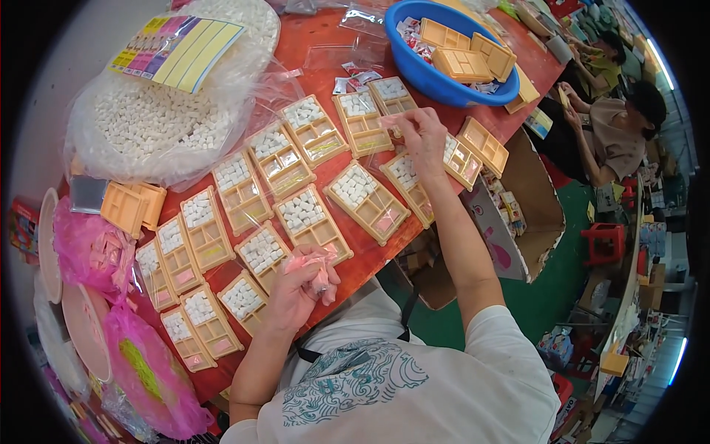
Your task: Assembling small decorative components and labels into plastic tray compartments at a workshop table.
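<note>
My left hand (292,296) is closed around a bunch of small pink pieces (316,265), perhaps slips or sachets, near the table's front edge. Farther right, my right hand (424,144) pinches a single pink piece (392,120) above the tan compartment trays. Below its wrist lies a tray (414,194) with white cubes in one compartment. Another filled tray (367,201) sits between my hands, with white cubes (355,185) and a pink piece (387,220) in it. Several similar trays spread leftward; some hold pink pieces, and a few show something yellow-green.
A blue basin (451,55) with trays and small packets stands at the back right. A big clear bag of white cubes (155,118) fills the back left, a printed sheet (177,52) on it. Pink bags (151,370) lie left. Beyond the right edge is an open carton (529,207); other people sit farther off.
</note>
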Tool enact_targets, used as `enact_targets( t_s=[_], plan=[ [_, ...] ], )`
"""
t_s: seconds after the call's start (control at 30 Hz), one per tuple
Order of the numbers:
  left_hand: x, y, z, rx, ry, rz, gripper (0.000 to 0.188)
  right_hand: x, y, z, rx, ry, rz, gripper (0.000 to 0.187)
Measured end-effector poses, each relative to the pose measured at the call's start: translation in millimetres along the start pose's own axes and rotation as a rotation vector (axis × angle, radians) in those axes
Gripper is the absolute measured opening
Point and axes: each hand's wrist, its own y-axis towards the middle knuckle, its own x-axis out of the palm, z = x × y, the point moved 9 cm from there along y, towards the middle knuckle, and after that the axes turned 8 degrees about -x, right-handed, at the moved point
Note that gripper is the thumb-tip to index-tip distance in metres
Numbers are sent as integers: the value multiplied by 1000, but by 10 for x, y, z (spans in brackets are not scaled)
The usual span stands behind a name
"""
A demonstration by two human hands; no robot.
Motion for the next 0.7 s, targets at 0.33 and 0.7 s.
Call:
enact_targets(
  t_s=[0.33, 0.7],
  plan=[
    [-44, -82, 31, 41, 27, 12, 19, 327, -131, -317, -289, -401, -274, 14],
    [171, 149, 307, 113, -132, -166, 23, 631, -769, -1320, -122, 498, -827, 17]
  ],
)
